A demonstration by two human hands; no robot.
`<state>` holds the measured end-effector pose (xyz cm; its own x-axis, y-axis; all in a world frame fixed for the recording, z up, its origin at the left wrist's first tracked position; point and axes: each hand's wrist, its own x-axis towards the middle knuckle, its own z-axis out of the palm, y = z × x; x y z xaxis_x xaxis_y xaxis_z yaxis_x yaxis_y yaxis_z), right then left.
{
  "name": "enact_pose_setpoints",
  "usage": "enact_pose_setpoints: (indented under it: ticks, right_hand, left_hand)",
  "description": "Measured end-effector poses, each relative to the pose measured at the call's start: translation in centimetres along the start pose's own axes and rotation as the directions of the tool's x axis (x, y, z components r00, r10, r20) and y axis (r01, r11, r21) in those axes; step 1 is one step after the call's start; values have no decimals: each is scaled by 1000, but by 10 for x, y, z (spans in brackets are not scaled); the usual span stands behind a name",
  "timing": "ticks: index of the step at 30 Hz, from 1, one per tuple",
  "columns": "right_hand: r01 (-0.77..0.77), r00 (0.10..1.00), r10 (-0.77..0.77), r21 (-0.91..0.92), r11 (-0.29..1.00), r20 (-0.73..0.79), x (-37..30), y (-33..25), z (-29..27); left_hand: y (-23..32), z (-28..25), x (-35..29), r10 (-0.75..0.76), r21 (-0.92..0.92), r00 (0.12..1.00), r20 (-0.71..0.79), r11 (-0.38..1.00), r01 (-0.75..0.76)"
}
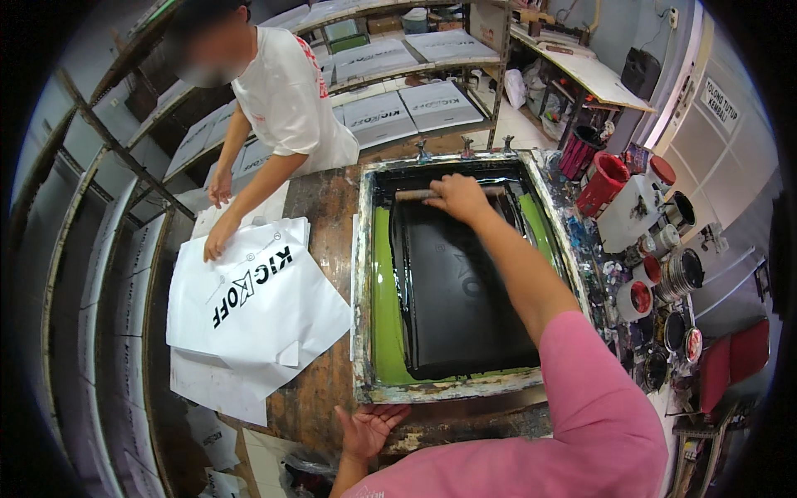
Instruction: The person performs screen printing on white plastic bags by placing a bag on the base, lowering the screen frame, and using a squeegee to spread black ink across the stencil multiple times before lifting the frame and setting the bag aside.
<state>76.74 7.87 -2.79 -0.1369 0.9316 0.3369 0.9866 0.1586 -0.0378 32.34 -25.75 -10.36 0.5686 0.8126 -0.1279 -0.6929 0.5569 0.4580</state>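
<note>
A screen-printing frame (362,274) with a green mesh and a wide field of black ink lies on a stained wooden table. My right hand (455,197) grips the wooden handle of a squeegee (412,194) at the far end of the screen. My left hand (368,427) rests open, palm up, under the frame's near edge. To the left, a co-worker in a white shirt presses a hand (221,237) on a printed white plastic bag (257,303) atop a stack.
Ink cans and red tubs (604,183) crowd the right side of the table. Drying racks with printed white sheets (378,118) stand behind and along the left. A red stool (735,361) is at the right.
</note>
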Motion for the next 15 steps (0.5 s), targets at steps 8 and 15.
enact_pose_setpoints:
  ticks: [8, 15]
  right_hand:
    - [14, 996, -22, 91, 996, 89, -161, -95, -77]
    - [-49, 972, 5, 179, 983, 235, -277, -171, -177]
  left_hand:
    - [4, -7, 6, -31, 19, 997, 68, 999, 30]
    - [5, 8, 8, -21, 6, 995, 93, 1000, 21]
